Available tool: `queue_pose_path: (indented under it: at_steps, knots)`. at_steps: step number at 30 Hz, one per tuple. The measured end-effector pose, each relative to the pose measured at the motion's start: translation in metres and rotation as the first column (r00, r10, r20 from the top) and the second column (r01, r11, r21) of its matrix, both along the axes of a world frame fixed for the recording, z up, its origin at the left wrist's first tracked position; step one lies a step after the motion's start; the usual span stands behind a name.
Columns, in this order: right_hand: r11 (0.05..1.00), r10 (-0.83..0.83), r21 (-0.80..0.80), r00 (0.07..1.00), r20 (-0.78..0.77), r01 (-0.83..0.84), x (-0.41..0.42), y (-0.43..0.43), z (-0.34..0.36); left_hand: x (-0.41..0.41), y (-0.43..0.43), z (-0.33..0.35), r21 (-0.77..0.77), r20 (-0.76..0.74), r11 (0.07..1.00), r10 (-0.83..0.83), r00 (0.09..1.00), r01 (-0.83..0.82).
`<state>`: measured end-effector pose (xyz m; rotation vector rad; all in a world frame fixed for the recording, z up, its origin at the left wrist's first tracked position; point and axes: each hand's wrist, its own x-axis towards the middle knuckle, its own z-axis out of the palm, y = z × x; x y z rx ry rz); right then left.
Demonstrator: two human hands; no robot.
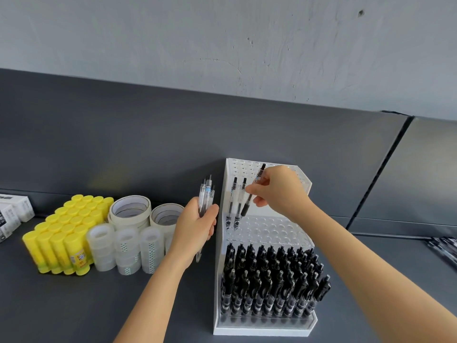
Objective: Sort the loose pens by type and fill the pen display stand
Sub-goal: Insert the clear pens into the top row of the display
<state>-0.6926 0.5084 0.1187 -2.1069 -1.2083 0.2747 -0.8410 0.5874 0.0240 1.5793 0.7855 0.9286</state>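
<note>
A white tiered pen display stand [305, 240] sits on the dark counter. Its lowest tier is packed with several black pens [272, 280]. Two clear pens [236, 201] stand in the middle tier's left holes. My right hand [279, 191] pinches one clear pen with a black grip [248, 205], tilted, its tip just above the middle tier beside those two. My left hand [197, 226], left of the stand, is closed around a bunch of clear pens [206, 194] held upright. The top tier's holes hold nothing.
Yellow glue sticks [65, 233] are packed at the left, with tape rolls [129, 211] and clear tape stacks [126, 248] between them and my left hand. White boxes [13, 214] lie at the far left. More dark pens [445, 248] lie at the right edge.
</note>
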Motion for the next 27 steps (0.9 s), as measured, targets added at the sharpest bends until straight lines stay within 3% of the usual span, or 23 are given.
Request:
queue_pose_path:
  at_steps: [6, 16, 24, 27]
  knots:
    - [1.000, -0.019, -0.015, 0.998, 0.066, 0.020, 0.005, 0.002, 0.003, -0.001, 0.000, 0.000, 0.002, 0.000, 1.000, -0.001, 1.000, 0.001]
    - [0.984, 0.045, -0.178, 0.987, 0.156, -0.017, 0.006, 0.015, -0.027, -0.001, 0.000, -0.002, -0.016, -0.028, 0.999, -0.034, 0.999, 0.034]
    - [0.976, 0.031, -0.219, 0.998, 0.053, -0.018, 0.013, 0.008, -0.032, -0.004, -0.004, 0.006, -0.054, 0.068, 0.995, -0.085, 0.994, 0.088]
    - [0.994, 0.023, -0.111, 0.997, 0.070, -0.015, 0.010, -0.004, -0.023, -0.003, -0.005, 0.015, -0.029, 0.102, 0.993, -0.110, 0.989, 0.114]
